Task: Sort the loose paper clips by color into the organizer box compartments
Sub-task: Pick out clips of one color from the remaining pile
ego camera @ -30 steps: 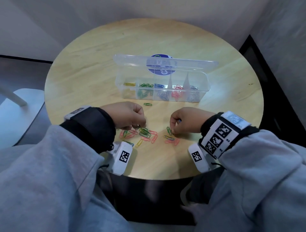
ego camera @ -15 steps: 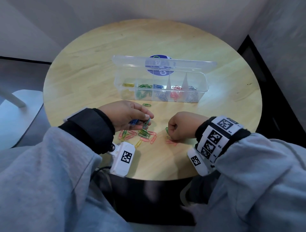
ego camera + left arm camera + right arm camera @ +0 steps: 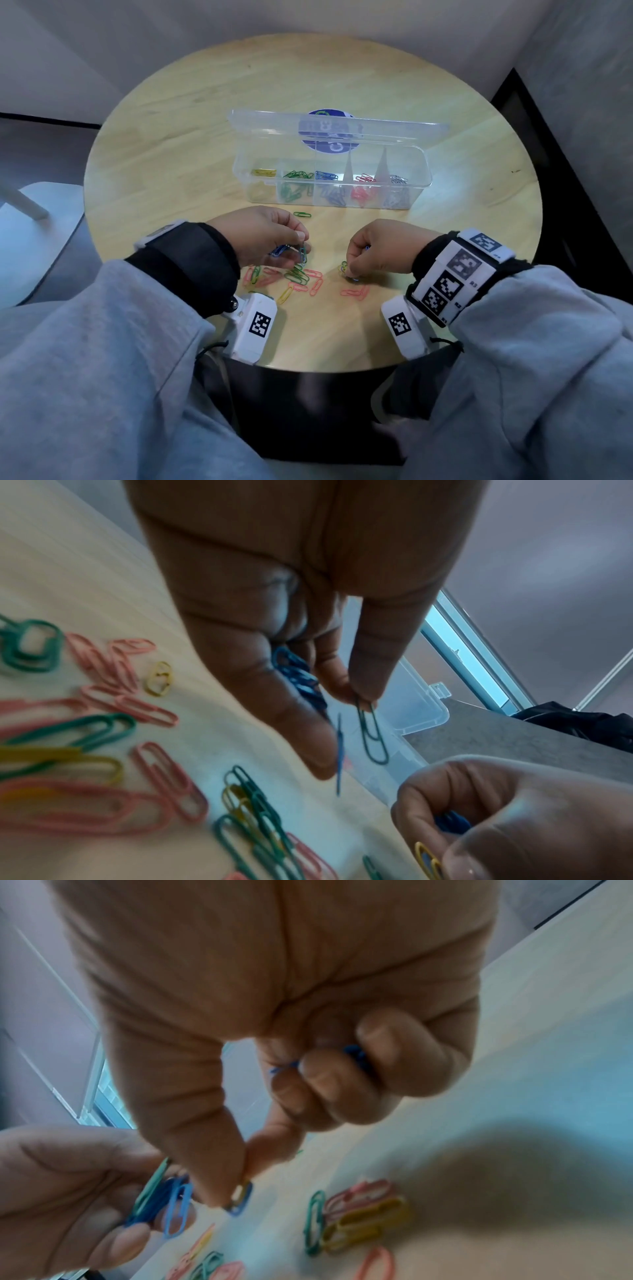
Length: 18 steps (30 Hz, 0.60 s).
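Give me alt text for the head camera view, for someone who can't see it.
Two hands work over loose colored paper clips on a round wooden table: the left hand holds blue clips and pinches a green one, the right hand pinches clips on the tabletop. Behind stands an open clear organizer box with clips sorted by color.

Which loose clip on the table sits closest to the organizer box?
The lone green paper clip, lying by itself just in front of the organizer box, beyond the left hand. All other loose clips lie nearer the person.
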Available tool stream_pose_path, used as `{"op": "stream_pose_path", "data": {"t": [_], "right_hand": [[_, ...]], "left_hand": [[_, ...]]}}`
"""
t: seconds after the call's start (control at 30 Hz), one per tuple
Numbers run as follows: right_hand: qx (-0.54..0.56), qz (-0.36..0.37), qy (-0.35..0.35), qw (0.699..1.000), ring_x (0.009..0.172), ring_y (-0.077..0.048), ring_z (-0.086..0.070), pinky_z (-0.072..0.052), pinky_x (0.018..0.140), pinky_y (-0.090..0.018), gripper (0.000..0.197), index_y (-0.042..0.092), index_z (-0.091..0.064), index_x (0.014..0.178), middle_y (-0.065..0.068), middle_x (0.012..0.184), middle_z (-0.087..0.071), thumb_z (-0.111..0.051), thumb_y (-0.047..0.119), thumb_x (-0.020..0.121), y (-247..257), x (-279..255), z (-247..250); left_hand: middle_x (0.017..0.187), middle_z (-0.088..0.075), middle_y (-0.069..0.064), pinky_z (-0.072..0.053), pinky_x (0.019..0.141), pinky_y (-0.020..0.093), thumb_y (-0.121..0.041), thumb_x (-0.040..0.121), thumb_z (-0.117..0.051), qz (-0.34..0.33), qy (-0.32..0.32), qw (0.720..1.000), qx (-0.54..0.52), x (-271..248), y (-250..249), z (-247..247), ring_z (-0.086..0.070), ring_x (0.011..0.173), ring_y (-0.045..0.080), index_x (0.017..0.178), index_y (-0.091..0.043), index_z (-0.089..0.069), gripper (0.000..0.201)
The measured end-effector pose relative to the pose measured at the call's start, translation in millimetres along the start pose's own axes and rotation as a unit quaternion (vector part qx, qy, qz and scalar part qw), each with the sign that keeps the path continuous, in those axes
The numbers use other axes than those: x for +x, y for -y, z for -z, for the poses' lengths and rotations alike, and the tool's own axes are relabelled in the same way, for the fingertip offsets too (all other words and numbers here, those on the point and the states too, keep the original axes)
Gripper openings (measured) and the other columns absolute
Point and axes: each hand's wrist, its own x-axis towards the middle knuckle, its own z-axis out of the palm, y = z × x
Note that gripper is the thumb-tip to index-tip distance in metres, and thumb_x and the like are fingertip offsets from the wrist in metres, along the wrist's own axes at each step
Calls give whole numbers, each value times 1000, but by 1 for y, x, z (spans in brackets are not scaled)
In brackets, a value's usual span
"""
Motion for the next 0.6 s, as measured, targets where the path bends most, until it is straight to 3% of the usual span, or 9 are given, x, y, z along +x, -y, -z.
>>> {"op": "stream_pose_path", "data": {"t": [0.17, 0.3, 0.37, 0.47, 0.6], "right_hand": [[18, 2, 0, 1000, 59, -5, -46, -34, 56, -19, 16, 22, -61, 63, 10, 60, -53, -68, 23, 78, 0, -1, 4], [26, -1, 10, 1000, 52, -3, -44, -33, 54, -18, 10, 19, -64, 69, 10, 56, -52, -68, 23, 77, 0, 0, 4], [48, 1, 18, 999, 43, -3, -41, -33, 51, -18, 9, 19, -65, 69, 9, 52, -49, -69, 22, 76, 0, 1, 5], [120, 8, 34, 992, 49, -12, -36, -32, 49, -21, 13, 17, -62, 67, -1, 58, -44, -70, 17, 77, 0, 2, 7], [268, 21, 48, 962, 46, -10, -31, -24, 47, -21, 18, 14, -57, 67, 3, 49, -36, -65, 8, 82, -2, 3, 8]], "left_hand": [[61, -56, 1, -45, 44, 9, -1, 91, -53, -20, 14, 999, 48, 0, -1, -1, -51, 42, 1, 73, -12, -59, 22], [54, -40, -4, -27, 40, 14, -13, 87, -62, -29, 7, 983, 180, -1, -1, 0, -30, 38, 6, 78, -22, -68, 14], [42, -43, -14, -25, 44, 18, -20, 85, -65, -36, -1, 970, 240, -3, -3, -1, -33, 33, 3, 84, -25, -70, 7], [37, -48, -21, -28, 49, 21, -25, 84, -67, -56, -4, 957, 286, -4, -6, -7, -42, 33, -5, 91, -27, -70, 9], [47, -35, -9, -25, 49, 22, -32, 83, -66, -51, 26, 975, 217, -4, -9, -14, -31, 46, 11, 76, -26, -71, 11]]}}
